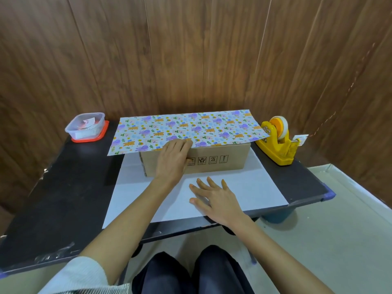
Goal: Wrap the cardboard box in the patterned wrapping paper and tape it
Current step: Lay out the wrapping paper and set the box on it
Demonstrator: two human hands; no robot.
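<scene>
Left hand (172, 160): fingers curled over the wrapping paper (186, 128) edge atop the cardboard box (212, 160), thumb on the box front.
Right hand (214, 200): spread flat on the paper's white side.
Yellow tape dispenser (277, 143), right of the box.
Clear plastic container (87, 127), left.
Black table (63, 198); wood-panelled wall (191, 49).

Handling pictograms on cardboard box (220, 158)

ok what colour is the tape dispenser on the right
Yellow: the tape dispenser carries a tape roll with an orange core. The head view shows it best.
</scene>
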